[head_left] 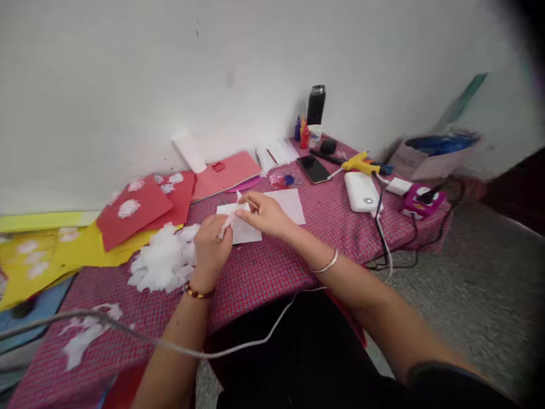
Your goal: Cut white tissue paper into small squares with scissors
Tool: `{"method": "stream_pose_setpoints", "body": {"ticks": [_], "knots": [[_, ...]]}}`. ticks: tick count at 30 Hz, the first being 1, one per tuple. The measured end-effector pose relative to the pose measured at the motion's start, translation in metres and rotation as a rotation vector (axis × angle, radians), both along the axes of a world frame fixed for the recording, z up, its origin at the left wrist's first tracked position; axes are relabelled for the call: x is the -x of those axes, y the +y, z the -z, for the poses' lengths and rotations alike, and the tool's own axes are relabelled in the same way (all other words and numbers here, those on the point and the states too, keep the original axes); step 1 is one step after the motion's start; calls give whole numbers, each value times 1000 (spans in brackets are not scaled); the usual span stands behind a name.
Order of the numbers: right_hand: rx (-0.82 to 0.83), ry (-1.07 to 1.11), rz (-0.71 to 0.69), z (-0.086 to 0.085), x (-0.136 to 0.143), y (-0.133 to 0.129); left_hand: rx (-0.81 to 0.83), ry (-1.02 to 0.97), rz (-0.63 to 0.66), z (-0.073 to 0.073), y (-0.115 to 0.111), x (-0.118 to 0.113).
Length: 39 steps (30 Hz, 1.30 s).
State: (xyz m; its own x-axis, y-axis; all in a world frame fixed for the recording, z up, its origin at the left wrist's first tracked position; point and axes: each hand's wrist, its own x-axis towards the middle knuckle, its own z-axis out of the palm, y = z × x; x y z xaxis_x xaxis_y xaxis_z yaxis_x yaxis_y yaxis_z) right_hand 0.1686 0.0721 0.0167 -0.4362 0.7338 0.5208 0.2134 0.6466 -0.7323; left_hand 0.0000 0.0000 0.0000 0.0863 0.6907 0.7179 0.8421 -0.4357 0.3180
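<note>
While paper (230, 218) handheld, blue-filled box (440, 166)

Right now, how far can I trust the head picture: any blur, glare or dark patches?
Head view: right edge shaded dark, heaviest at the top corner; box at the right smeared; cable across the foreground soft; white paper pile bright, little detail; left hand and right hand readable, though fine finger detail is soft.

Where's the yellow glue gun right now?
In the head view, the yellow glue gun lies toward the right end of the checked tablecloth, just beyond the white boxy device and right of the black phone.
</note>
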Motion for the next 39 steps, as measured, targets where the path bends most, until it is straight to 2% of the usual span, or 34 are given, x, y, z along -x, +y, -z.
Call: {"method": "stream_pose_setpoints", "body": {"ticks": [2, 4, 6, 9, 11, 13, 16, 20, 27, 34, 39], "knots": [[9, -42, -11, 4, 1, 2, 42, 3, -40, -2, -1, -4], [34, -54, -24, 7, 3, 3, 172, -101, -13, -3, -1, -7], [88, -31, -44, 9, 3, 3, 412, -329, 79, -3, -1, -8], [107, 5, -88, 8, 3, -2, 764, -824, 326, -3, 1, -8], [67, 15, -126, 6, 3, -5, 848, -1051, 397, -4, 2, -8], [1, 18, -162, 4, 4, -8, 845, -1124, 373, -7, 1, -9], [-74, 13, -190, 4, 5, -9, 773, -1137, 289, -12, 0, -11], [-27, 28, -109, 7, 7, -7, 689, -1104, 196, -14, -2, -11], [174, 48, 27, 12, 10, -4, 505, -771, 47, -5, -1, -5], [325, 179, 4, 14, 10, 2, 445, -527, -98, -8, -2, -4], [338, 170, 13, 15, 8, 6, 400, -404, -192, -6, 0, -2]]}}
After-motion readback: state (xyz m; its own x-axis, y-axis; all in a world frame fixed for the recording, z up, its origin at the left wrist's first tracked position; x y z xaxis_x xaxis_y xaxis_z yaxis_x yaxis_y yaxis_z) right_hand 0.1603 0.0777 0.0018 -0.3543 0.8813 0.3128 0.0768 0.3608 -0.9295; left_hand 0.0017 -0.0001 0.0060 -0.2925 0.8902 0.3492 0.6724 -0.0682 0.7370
